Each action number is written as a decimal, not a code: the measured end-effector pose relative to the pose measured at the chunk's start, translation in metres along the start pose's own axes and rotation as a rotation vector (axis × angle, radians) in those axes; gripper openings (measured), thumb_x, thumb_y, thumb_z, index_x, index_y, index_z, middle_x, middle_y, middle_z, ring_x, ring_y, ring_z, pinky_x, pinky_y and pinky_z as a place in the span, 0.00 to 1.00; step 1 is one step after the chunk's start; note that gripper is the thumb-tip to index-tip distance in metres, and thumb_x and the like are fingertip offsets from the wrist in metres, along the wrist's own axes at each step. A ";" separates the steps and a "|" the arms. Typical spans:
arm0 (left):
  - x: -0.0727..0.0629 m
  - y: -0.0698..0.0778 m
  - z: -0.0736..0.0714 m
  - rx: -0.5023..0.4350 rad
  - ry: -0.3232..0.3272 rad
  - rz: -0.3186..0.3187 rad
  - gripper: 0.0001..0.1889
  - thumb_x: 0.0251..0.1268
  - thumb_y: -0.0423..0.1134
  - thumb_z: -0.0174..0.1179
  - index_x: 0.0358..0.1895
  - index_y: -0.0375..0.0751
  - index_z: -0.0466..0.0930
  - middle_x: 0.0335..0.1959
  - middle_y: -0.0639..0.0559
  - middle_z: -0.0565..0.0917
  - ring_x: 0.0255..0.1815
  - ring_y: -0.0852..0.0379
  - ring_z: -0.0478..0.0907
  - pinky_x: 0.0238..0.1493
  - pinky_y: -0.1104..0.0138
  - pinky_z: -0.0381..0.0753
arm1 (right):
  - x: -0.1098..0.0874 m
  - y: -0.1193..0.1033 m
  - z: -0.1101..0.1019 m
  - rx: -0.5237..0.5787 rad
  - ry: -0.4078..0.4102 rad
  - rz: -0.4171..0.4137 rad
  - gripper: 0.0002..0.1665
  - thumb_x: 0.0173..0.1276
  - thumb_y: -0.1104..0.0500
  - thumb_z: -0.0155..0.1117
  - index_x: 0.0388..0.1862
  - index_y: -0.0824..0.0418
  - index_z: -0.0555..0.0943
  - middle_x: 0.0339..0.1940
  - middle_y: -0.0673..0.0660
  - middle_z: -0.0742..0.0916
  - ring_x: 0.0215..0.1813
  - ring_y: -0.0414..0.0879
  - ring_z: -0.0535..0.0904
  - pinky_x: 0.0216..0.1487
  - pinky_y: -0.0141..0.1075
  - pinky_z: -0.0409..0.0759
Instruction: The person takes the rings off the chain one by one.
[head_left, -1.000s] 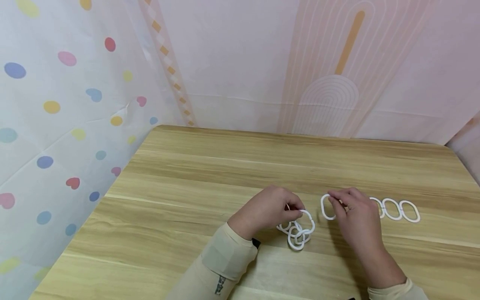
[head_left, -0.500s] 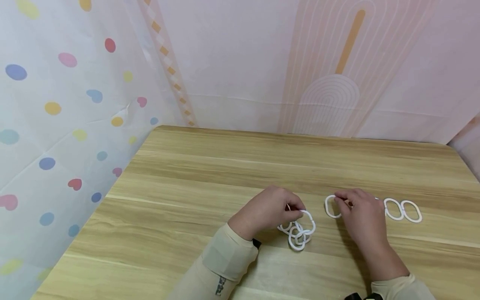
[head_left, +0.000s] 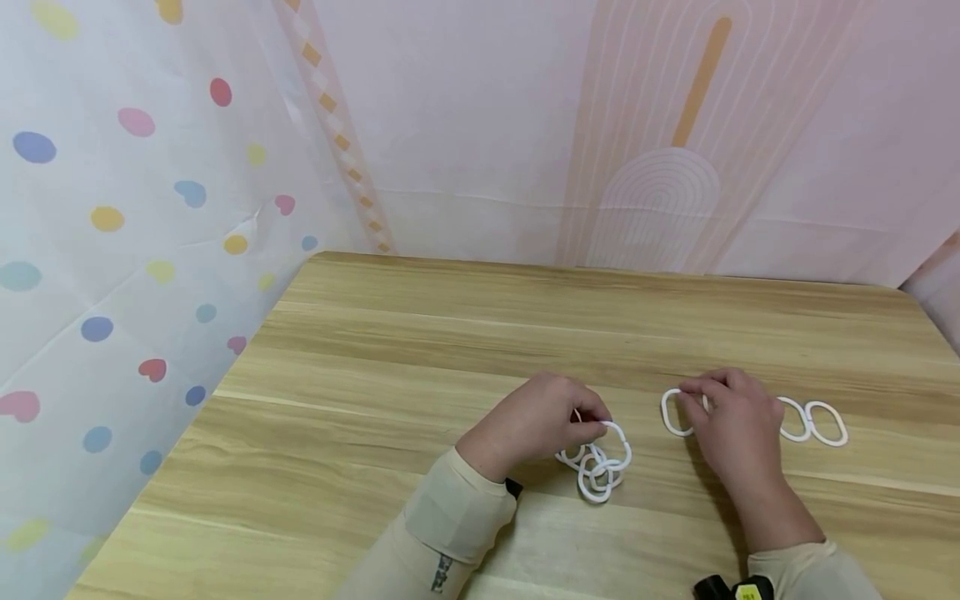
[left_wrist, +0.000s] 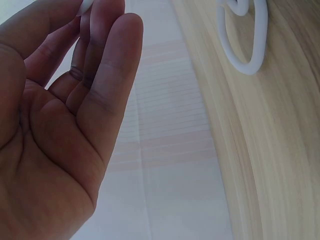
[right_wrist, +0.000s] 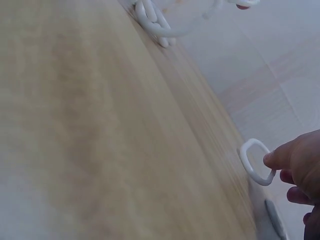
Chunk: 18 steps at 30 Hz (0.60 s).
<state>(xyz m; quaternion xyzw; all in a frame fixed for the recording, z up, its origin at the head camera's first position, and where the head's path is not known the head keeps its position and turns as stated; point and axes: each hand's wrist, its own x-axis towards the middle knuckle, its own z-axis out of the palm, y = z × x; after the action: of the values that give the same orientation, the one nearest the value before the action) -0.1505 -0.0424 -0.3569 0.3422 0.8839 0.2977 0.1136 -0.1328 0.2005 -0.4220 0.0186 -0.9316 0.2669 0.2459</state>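
Observation:
White oval plastic links lie on the wooden table. In the head view my left hand (head_left: 543,423) pinches one white link (head_left: 626,435) between thumb and fingers; it tops a small cluster of joined links (head_left: 600,467). Farther right, my right hand (head_left: 735,425) pinches the near side of another white oval link (head_left: 664,412) by thumb and forefinger. The right wrist view shows this link (right_wrist: 244,159) at the fingertips. Past the right hand, two oval links (head_left: 810,417) lie side by side in a row; the hand covers the row's left part.
The wooden table (head_left: 420,333) reaches back to a pale pink patterned cloth (head_left: 480,150). A cloth with coloured dots (head_left: 135,275) hangs along the left side. Long beige sleeves (head_left: 457,517) cover both forearms, and a black device (head_left: 731,587) sits at the right wrist.
My right hand has slid a little to the right with its link, closer to the row, now covering a link that showed before. My left hand and its cluster have stayed put.

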 end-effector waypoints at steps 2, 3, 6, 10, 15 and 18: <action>0.000 0.000 0.000 0.001 0.000 0.000 0.05 0.68 0.37 0.66 0.41 0.45 0.91 0.37 0.60 0.87 0.35 0.69 0.76 0.40 0.77 0.74 | 0.001 0.002 0.001 -0.009 -0.009 0.003 0.04 0.58 0.66 0.75 0.34 0.64 0.89 0.41 0.64 0.84 0.48 0.66 0.76 0.46 0.61 0.60; 0.000 0.000 0.000 0.002 0.001 0.000 0.05 0.68 0.37 0.66 0.41 0.45 0.91 0.37 0.60 0.87 0.35 0.69 0.76 0.40 0.77 0.74 | 0.001 0.003 0.001 -0.011 -0.015 0.005 0.04 0.59 0.66 0.75 0.33 0.64 0.89 0.41 0.64 0.84 0.48 0.65 0.76 0.46 0.61 0.60; 0.000 0.000 0.000 0.007 -0.002 0.002 0.05 0.68 0.37 0.66 0.41 0.45 0.91 0.38 0.60 0.87 0.35 0.70 0.76 0.40 0.77 0.74 | 0.003 0.005 0.001 -0.016 -0.033 0.019 0.02 0.59 0.66 0.74 0.33 0.64 0.89 0.42 0.64 0.84 0.49 0.65 0.76 0.46 0.62 0.59; 0.000 0.000 0.000 0.012 -0.003 0.000 0.05 0.68 0.37 0.66 0.41 0.44 0.91 0.38 0.60 0.87 0.35 0.70 0.76 0.41 0.77 0.74 | 0.004 0.009 0.002 -0.022 -0.058 0.033 0.02 0.61 0.66 0.73 0.33 0.64 0.89 0.42 0.65 0.84 0.49 0.66 0.74 0.47 0.63 0.57; 0.000 -0.001 0.000 0.015 -0.003 -0.003 0.05 0.68 0.37 0.66 0.41 0.45 0.91 0.37 0.60 0.87 0.35 0.70 0.76 0.41 0.77 0.74 | 0.006 0.011 0.002 -0.033 -0.093 0.052 0.03 0.63 0.64 0.72 0.34 0.65 0.89 0.43 0.66 0.84 0.49 0.67 0.73 0.49 0.65 0.56; 0.000 0.000 0.000 0.019 -0.004 -0.007 0.05 0.68 0.37 0.66 0.41 0.45 0.91 0.38 0.61 0.87 0.35 0.70 0.76 0.40 0.77 0.74 | 0.007 0.012 0.001 -0.041 -0.110 0.067 0.04 0.64 0.64 0.71 0.35 0.65 0.89 0.42 0.66 0.84 0.49 0.67 0.73 0.50 0.66 0.55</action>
<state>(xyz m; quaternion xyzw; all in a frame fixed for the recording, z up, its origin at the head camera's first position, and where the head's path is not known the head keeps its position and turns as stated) -0.1504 -0.0428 -0.3572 0.3407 0.8877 0.2883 0.1134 -0.1411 0.2108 -0.4258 -0.0028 -0.9491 0.2544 0.1857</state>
